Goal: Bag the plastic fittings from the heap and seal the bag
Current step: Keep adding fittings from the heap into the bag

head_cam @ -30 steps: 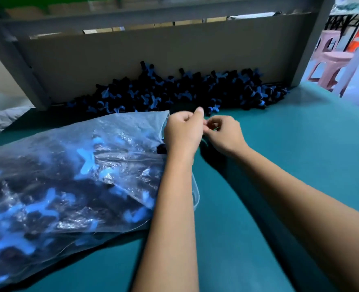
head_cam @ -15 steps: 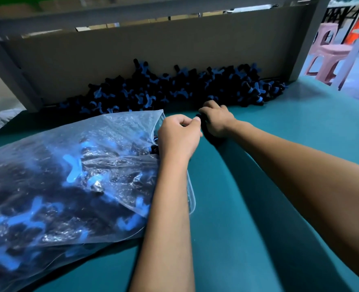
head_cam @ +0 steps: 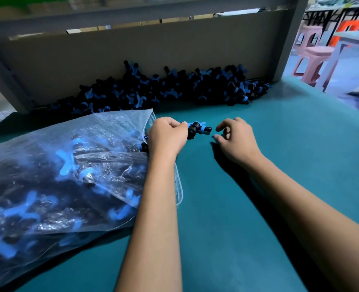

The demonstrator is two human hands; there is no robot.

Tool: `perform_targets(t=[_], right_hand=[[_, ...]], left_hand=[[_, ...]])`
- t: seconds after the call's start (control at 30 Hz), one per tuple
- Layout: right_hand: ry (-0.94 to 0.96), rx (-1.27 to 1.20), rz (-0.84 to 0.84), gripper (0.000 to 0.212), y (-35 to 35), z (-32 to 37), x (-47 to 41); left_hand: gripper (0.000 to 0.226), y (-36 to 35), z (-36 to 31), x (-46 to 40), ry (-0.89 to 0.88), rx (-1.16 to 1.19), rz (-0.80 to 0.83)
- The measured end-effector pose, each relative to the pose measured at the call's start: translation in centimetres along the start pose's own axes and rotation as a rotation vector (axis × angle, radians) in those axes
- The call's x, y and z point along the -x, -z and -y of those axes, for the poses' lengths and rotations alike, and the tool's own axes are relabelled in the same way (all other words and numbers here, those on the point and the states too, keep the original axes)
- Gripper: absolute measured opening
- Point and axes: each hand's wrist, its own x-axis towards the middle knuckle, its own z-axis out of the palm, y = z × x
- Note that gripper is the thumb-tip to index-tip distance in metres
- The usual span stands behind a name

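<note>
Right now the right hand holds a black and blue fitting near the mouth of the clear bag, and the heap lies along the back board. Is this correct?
Not quite: the left hand holds the black and blue fitting; the right hand is beside it, holding nothing. The head view shows this. The fitting is near the mouth of the clear bag, and the heap lies along the back board.

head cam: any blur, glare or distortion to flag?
Head view: wide-angle bends the shelf frame; motion blur smears the top edge and the bag lower left; glare on the bag's plastic; heap underexposed; forearms cast hard shadows on the table.
</note>
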Motion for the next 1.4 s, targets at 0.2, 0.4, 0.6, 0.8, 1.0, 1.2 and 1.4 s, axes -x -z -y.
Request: perform_targets(t=[0.2,0.4,0.6,0.8,1.0,1.2,1.4], right_hand=[[0.043,0.218,0.116,0.045,-1.9,2.2,-0.6],[0.041,-0.123,0.005,0.010,-1.4,1.4,-0.1],[-0.045,-0.988,0.116,0.012,0.9,-0.4,2.2],[-0.081,-1.185,0.211,0.014,1.4,-0.5,2.7],[-0.085,-1.178,0.196,0.014,1.3,-0.1,2.7],[-0.200,-1.235,0.047,0.013,1.5,-0.1,2.5],[-0.144,-1.162,0.128,0.018,1.4,-0.1,2.8]], left_hand=[[0.021,0.0,-0.2,0.2,0.013,-0.019,-0.003],[0.030,0.3,0.3,-0.1,0.023,-0.023,0.003],[0.021,0.3,0.5,0.1,0.067,0.068,0.214],[0.006,0.7,-0.2,0.8,-0.021,0.205,0.264],[0.024,0.8,-0.5,1.3,-0.094,0.158,0.341],[0.015,0.9,-0.1,0.7,-0.062,0.175,0.217],[0.017,0.6,-0.1,0.9,-0.102,0.112,0.323]])
